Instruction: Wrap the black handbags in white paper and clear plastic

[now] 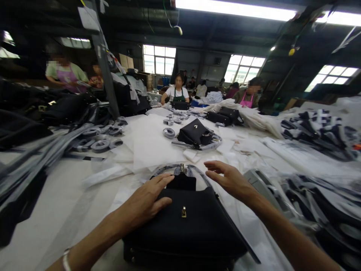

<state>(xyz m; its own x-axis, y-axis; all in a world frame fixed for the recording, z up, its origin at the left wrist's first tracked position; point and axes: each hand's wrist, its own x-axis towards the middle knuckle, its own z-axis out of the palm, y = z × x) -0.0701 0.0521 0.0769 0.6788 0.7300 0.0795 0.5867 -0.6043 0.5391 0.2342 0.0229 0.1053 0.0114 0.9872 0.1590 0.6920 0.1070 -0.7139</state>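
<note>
A black handbag (203,222) lies on the table right in front of me, its base toward me. A gold clasp (184,212) sits on its front, and a short flap with a gold fitting (182,169) extends past its far edge. A plastic-wrapped handle (166,169) curves around that flap. My left hand (153,197) rests on the upper left of the bag, fingers stretched out and thumb apart. Off the bag's far right side, my right hand (225,177) hovers with its fingers extended and thumb apart, holding nothing.
Another black handbag (194,133) stands farther up the white table (152,139), beside wrapped coiled straps (168,132). More coils (100,145) and long straps lie at left. Wrapped black pieces (332,210) are heaped at right. Several people work beyond, one in a green apron (178,95).
</note>
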